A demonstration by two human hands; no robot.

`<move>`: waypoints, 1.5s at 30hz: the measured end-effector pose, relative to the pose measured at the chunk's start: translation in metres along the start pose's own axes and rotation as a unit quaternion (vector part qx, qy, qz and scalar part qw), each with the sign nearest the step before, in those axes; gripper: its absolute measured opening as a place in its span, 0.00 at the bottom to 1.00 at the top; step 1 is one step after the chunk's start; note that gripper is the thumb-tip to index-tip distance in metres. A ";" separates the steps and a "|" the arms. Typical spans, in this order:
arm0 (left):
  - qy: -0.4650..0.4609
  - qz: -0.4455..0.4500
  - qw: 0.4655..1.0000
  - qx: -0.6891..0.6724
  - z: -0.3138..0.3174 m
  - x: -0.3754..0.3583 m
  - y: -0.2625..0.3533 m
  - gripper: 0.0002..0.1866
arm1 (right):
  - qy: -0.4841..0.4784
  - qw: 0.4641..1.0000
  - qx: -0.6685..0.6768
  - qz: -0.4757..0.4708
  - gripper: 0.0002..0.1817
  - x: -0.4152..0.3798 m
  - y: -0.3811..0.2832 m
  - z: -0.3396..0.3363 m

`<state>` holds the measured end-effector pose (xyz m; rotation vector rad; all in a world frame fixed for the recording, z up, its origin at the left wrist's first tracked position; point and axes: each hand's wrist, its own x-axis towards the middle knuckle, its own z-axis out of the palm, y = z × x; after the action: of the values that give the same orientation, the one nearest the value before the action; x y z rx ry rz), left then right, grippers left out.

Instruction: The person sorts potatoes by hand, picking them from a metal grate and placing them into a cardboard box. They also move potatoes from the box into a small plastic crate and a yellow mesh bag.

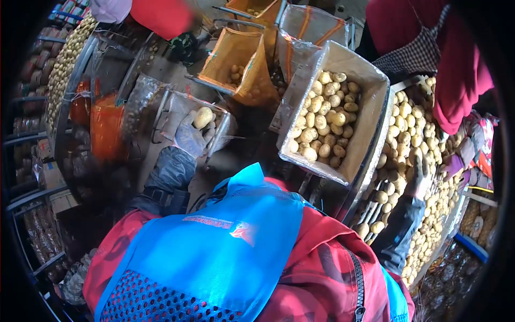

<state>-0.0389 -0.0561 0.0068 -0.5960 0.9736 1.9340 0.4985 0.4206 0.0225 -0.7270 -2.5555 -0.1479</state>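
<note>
My left hand [191,136], in a grey glove, holds a large potato [203,117] over a small open bag on a metal frame [222,129]. My right hand [421,174], gloved, reaches onto the heap of potatoes [424,214] at the right; its fingers are partly blurred, and what they hold, if anything, cannot be made out. Between my hands stands a lined box [366,88] with many potatoes [327,118] inside.
Behind are orange bags [255,80] on frames and a clear bag with orange stripes [311,27]. A co-worker in dark red [456,59] leans in at the upper right, purple-gloved hands near the heap. Another person's red cap [161,16] shows at the upper left.
</note>
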 end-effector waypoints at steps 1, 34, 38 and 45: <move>0.018 0.020 1.000 0.011 -0.008 -0.002 0.007 0.21 | 0.058 0.996 0.063 0.004 0.22 -0.025 0.003 0.027; -0.518 0.130 0.574 0.620 0.234 0.015 -0.178 0.23 | -0.346 0.567 -0.229 0.712 0.49 -0.229 -0.247 -0.150; -0.655 0.222 0.371 0.620 0.252 -0.005 -0.263 0.23 | -0.341 0.623 -0.157 0.686 0.52 -0.198 -0.219 -0.149; -0.766 0.329 0.007 0.552 0.303 -0.097 -0.450 0.28 | -0.298 0.644 -0.148 0.689 0.40 -0.178 -0.177 -0.110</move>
<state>0.3879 0.2869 0.0715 2.7159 0.5024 0.3264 0.5854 0.1612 0.0399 -2.9616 -1.6440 0.2395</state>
